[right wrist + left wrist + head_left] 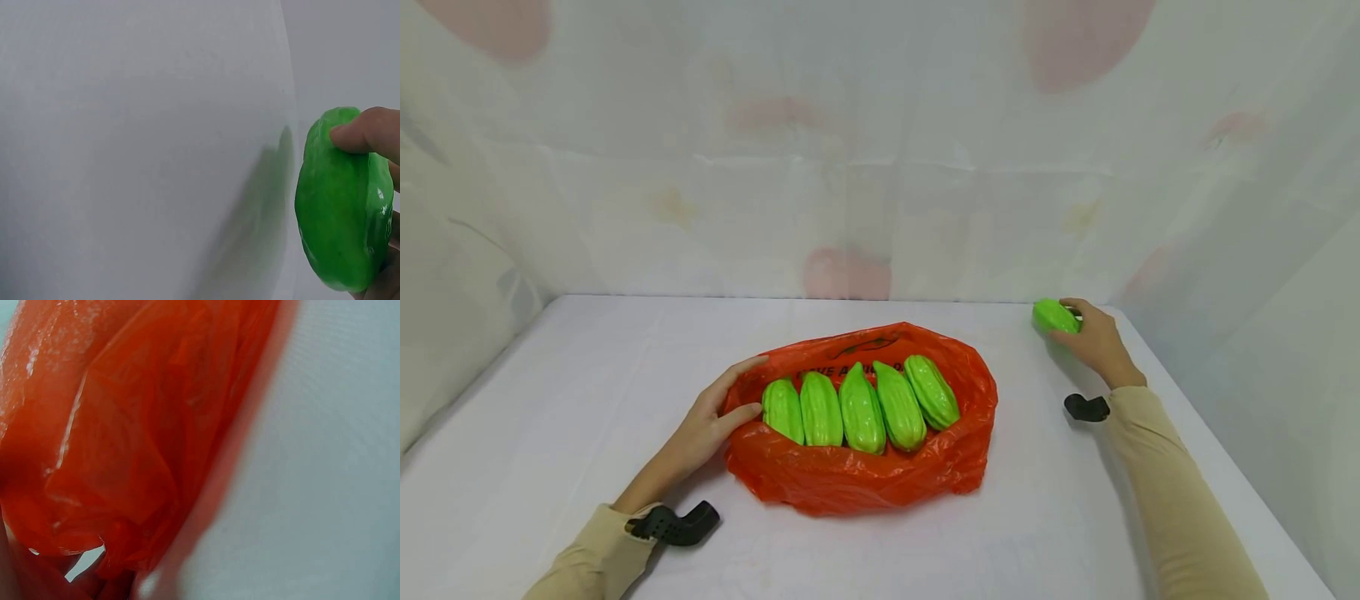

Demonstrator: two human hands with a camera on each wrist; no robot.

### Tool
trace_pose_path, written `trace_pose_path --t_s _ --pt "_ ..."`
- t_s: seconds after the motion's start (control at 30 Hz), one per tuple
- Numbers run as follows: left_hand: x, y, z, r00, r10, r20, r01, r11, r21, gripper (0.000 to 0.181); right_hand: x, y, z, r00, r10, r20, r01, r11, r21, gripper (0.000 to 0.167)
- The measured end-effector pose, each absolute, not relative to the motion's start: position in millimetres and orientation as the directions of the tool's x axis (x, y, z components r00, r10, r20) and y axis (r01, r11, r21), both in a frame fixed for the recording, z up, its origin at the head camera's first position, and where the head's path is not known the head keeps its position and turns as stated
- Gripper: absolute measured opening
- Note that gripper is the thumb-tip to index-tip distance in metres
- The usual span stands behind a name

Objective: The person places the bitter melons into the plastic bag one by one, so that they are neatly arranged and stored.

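A red plastic bag (pixel 857 487) lies with its mouth spread wide at the middle of the table. Inside, several green ridged gourds (pixel 862 410) lie side by side. At the bag's left edge, my left hand (pixel 711 414) holds the rim, thumb toward the front and fingers toward the back. Red film (pixel 131 444) fills much of the left wrist view and partly hides those fingers. Far to the right, my right hand (pixel 1096 340) grips another green gourd (pixel 340 206) near the table's back right corner. Its thumb (pixel 365 131) presses on one side of the gourd, with the fingers behind.
The white table (pixel 550 400) ends at a pale patterned curtain (pixel 850 208) behind it, with more cloth along both sides. A black wrist mount (pixel 677 525) sits on the left wrist, and a similar one (pixel 1086 407) on the right. Dark print marks the bag's inner back wall.
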State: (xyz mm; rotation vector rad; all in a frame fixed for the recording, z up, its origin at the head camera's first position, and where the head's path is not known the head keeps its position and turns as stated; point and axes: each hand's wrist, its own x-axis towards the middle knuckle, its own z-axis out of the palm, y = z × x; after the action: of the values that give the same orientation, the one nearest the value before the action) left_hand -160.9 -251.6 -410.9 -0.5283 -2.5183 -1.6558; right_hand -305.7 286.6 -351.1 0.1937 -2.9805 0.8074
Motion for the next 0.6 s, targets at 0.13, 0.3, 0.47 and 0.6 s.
trace_pose_path --t_s 0.13,0.3,0.47,0.6 --pt "-161 -252 -412 -0.938 0.238 0.251 0.325 0.362 0.873 0.055 -305 283 -349 -0.988 -0.131 0.08 -0.153 0.843 -0.516 0.063" --pt "-161 -252 -412 -0.938 0.238 0.252 0.327 0.36 0.874 0.056 -305 278 -347 -0.984 -0.159 0.08 -0.177 0.831 -0.527 0.063" --pt "-162 -252 -412 -0.937 0.238 0.255 0.329 0.361 0.873 0.056 -305 274 -346 -0.982 -0.175 0.077 -0.189 0.828 -0.528 0.063" --pt "-162 -252 -412 -0.937 0.239 0.256 0.33 0.358 0.874 0.056 -304 271 -345 -0.979 -0.191 0.074 -0.2 0.821 -0.535 0.063"
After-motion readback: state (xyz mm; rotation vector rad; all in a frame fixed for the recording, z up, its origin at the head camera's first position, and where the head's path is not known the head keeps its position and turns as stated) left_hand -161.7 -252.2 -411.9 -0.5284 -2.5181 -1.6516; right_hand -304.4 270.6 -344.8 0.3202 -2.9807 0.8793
